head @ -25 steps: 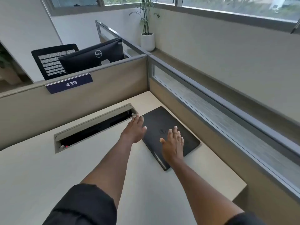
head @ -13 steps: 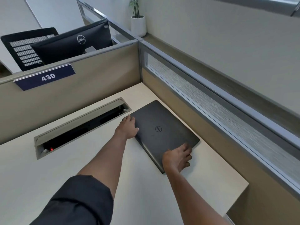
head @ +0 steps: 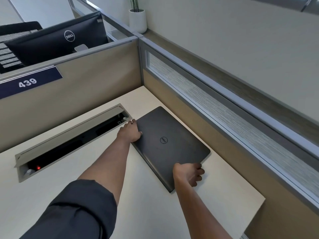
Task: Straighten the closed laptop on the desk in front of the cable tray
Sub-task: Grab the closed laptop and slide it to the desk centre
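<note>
A closed black laptop (head: 170, 144) with a round logo lies flat on the pale desk (head: 141, 209), turned at an angle to the desk edge. Left of it, the cable tray (head: 69, 140) is sunk in the desk with its grey lid raised. My left hand (head: 129, 132) grips the laptop's far left edge, right beside the tray's end. My right hand (head: 188, 173) holds the near right edge, fingers curled under it. Both arms reach forward in dark sleeves.
Beige partition walls (head: 96, 83) close off the desk at the back and right, with a frosted glass strip (head: 233, 118) along the right one. A sign reading 439 (head: 27, 82) hangs on the back partition. Beyond it stand a monitor (head: 58, 42) and a potted plant (head: 138, 19).
Both hands went from lying flat on the lid to gripping the laptop's edges. The laptop has turned slightly, and the view has shifted closer and downward.
</note>
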`<state>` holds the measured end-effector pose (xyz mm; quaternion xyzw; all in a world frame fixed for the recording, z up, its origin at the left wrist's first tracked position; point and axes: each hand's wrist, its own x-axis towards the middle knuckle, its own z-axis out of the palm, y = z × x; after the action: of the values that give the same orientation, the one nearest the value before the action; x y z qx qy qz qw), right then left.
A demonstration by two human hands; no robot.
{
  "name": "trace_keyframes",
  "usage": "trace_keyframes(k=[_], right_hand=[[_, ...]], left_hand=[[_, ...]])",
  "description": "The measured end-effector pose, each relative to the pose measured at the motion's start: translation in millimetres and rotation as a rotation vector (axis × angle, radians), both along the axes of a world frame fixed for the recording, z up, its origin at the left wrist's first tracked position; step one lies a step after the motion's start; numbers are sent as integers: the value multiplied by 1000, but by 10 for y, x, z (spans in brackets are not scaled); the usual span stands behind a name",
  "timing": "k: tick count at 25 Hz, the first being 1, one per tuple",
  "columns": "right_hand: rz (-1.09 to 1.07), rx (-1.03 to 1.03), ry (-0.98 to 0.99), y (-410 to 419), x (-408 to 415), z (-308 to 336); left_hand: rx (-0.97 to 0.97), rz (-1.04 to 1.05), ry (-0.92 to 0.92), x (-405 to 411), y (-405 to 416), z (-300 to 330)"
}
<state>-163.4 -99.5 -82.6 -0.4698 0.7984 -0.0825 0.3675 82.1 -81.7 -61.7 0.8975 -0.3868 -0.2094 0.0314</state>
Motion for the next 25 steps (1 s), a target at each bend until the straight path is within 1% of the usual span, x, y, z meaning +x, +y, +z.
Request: trace_keyframes(k=[7,11,14,17,19,23,25], right_hand=[[-25,29,12,-59,21,8],[-85,48,-13,-109,24,27],[-192,54,-82,-200,-7,30],[-259,69,-135,-295,-118,-1],[-270,73,-178,-333,-200,-34],[-263,54,-302,-350,-342,-129],[-225,45,-396,-347,-412,-163]], left_hand=[[31,79,-49,-11,-99,-73],[70,123,-47,50,-145,-81],[96,166,-50,70,-160,-107],[82,279,-14,57,-119,-149],[74,360,31,66,-45,-141],[76,385,48,20,205,-106],[49,445,70,-83,409,-126]])
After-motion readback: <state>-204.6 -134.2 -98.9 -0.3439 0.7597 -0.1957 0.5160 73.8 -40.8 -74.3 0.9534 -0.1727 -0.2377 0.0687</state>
